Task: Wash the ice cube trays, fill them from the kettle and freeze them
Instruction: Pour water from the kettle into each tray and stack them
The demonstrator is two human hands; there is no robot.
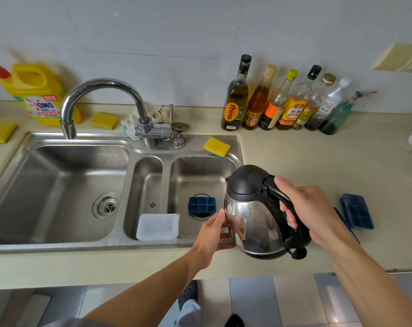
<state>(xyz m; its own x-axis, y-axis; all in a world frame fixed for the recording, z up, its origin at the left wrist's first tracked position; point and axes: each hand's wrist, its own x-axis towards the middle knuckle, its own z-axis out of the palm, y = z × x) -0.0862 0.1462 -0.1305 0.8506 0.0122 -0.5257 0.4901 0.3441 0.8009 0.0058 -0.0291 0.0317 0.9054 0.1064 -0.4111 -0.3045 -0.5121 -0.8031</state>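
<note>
A steel kettle [254,220] with a black lid and handle hangs tilted over the right edge of the sink. My right hand [311,208] grips its black handle. My left hand [214,232] rests with its fingers against the kettle's steel side. A small dark blue ice cube tray [202,205] lies in the right sink basin over the drain. A second dark blue ice cube tray [356,211] lies on the counter to the right of the kettle. A clear plastic lid or box [157,226] sits at the front of the narrow middle basin.
The steel sink [58,185] has a large left basin under a curved tap [101,90]. A yellow sponge [216,146] lies on the sink's back rim. Several bottles [282,102] line the wall at right. A yellow detergent jug [39,95] stands at back left.
</note>
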